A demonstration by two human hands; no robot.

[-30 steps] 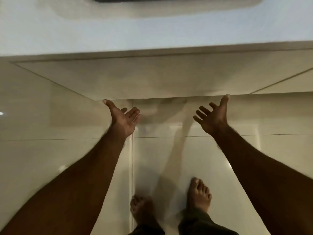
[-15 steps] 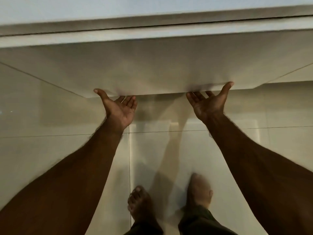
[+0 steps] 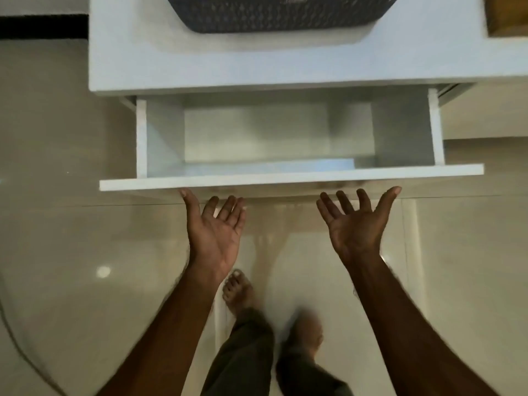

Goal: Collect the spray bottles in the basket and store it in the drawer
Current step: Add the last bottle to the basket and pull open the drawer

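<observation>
A white drawer [image 3: 291, 178] stands pulled out from under the white cabinet top [image 3: 137, 67]; its inside holds nothing. A dark woven basket [image 3: 274, 15] sits on the cabinet top at the upper edge of the view; its contents are out of frame. My left hand [image 3: 214, 232] is palm up with fingers straight, its fingertips at the underside of the drawer front. My right hand [image 3: 360, 224] is palm up too, fingers spread, just below the drawer front. No spray bottle shows.
A glossy beige tiled floor [image 3: 71, 252] lies below. My two bare feet [image 3: 240, 290] stand close to the drawer. A brown wooden object [image 3: 508, 18] sits at the top right corner of the cabinet top.
The drawer has slid out toward me with my two hands under its front edge. The view has risen, so the cabinet top and basket show.
</observation>
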